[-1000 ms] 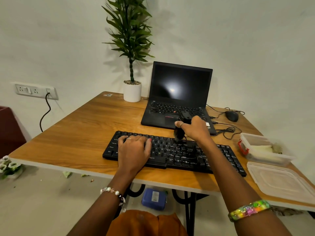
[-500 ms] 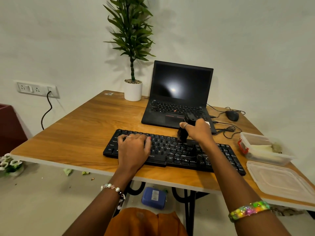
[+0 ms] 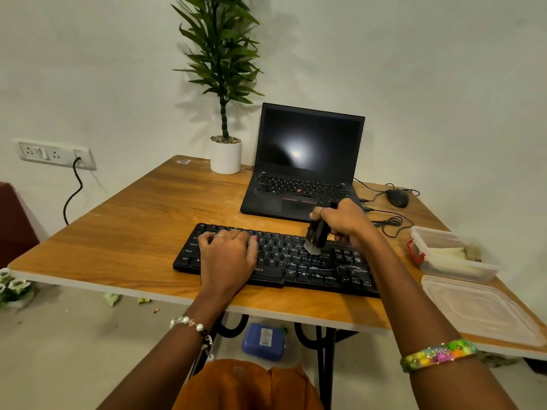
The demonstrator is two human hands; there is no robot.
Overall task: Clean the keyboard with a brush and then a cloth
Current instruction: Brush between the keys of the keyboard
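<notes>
A black keyboard (image 3: pixel 299 261) lies on the wooden table near its front edge. My left hand (image 3: pixel 228 253) rests flat on the keyboard's left half, fingers spread over the keys. My right hand (image 3: pixel 343 221) grips a small black brush (image 3: pixel 316 236) above the keyboard's upper middle-right rows. The brush's grey bristles point down and touch the keys. A pale cloth (image 3: pixel 447 255) lies inside the clear plastic box at the right.
An open black laptop (image 3: pixel 302 170) stands behind the keyboard, with a potted plant (image 3: pixel 225 155) to its left. A wired mouse (image 3: pixel 397 197) and cables lie at the back right. A clear box (image 3: pixel 455 267) and its lid (image 3: pixel 476 309) sit at the table's right edge.
My right hand has tilted the brush down, so the bristles now show on the keys, a little further right. My left hand has stayed on the keyboard.
</notes>
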